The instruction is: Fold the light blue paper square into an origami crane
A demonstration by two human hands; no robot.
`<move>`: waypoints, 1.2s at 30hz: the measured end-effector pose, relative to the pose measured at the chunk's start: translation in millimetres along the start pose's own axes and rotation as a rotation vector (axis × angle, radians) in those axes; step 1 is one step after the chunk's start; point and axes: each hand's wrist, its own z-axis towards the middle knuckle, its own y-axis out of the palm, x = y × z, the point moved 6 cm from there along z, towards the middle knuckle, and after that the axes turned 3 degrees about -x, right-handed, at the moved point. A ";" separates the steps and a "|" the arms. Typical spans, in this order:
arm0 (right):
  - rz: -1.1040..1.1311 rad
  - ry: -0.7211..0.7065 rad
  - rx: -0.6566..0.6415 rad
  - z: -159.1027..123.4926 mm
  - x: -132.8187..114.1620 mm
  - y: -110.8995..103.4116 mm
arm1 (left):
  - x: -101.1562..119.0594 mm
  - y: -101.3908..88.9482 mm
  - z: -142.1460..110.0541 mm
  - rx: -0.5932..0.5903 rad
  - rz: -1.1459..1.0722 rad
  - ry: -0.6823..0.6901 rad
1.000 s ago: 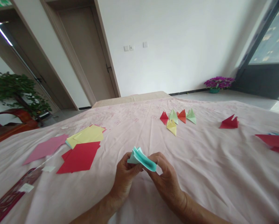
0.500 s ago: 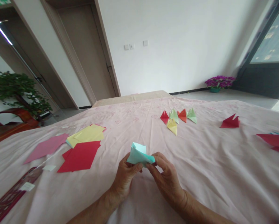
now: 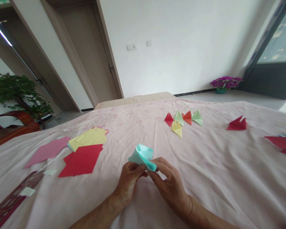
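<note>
A light turquoise sheet of origami paper (image 3: 143,154), partly folded and curled open at the top, is held above the cloth in front of me. My left hand (image 3: 130,178) pinches its lower left part between thumb and fingers. My right hand (image 3: 168,178) grips the curled lower right edge with thumb and fingertips. The fingers behind the paper are partly hidden. Beyond my hands stands a group of small folded paper pieces, among them a yellow one (image 3: 176,128), a red one (image 3: 168,119) and an orange one (image 3: 187,117).
Red sheets (image 3: 82,160), yellow sheets (image 3: 92,136) and a pink sheet (image 3: 47,151) lie at left, near a dark red patterned packet (image 3: 11,200). A red folded piece (image 3: 237,123) and more red paper (image 3: 280,143) lie right on the pink tablecloth (image 3: 217,178).
The turquoise paper has tilted and its top has opened wider, with the right edge curling further down. My hands have shifted only slightly. The loose sheets and folded pieces lie as before.
</note>
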 end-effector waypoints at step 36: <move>0.454 0.455 0.073 4.8 54.8 15.3 | -14.5 3.5 -9.8 0.306 -0.507 -0.316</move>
